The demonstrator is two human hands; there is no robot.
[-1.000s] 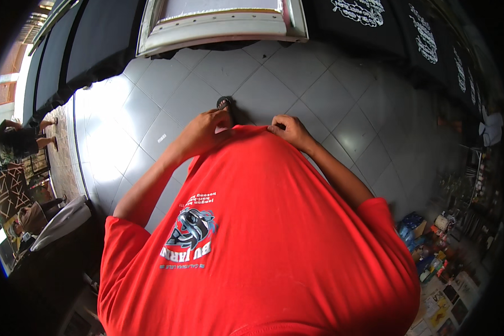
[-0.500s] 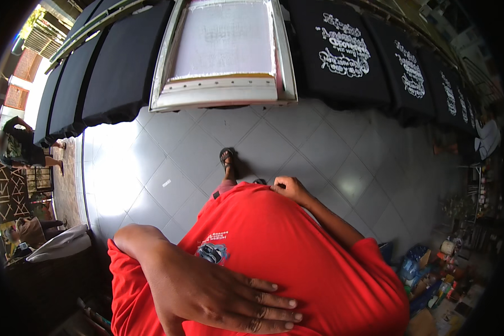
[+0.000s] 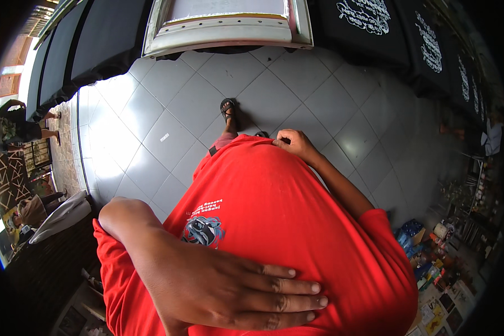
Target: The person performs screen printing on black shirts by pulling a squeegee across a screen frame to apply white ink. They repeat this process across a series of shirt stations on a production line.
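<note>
The left hand [image 3: 224,285] lay open and flat over the person's red shirt [image 3: 274,201]; the smaller-looking right hand [image 3: 295,144] curled closed, apparently pinching its hem [image 3: 251,139]. Handling the shirt seemed the step; the next move likely called for loosening that pinch

Tiled floor [image 3: 297,89] lay open between the red shirt [image 3: 263,196] and the frame [image 3: 224,39], leaving the right hand [image 3: 297,144] room to pass ahead and to its right. A sandalled foot [image 3: 228,109] stood near the middle of that gap. Black cloths [image 3: 106,39] flanked the frame on both sides, blocking the far edge. The left hand [image 3: 224,291] spread across the shirt, barring the near side. Clutter [image 3: 431,252] crowded the lower right; a person [image 3: 17,126] stood far left.
</note>
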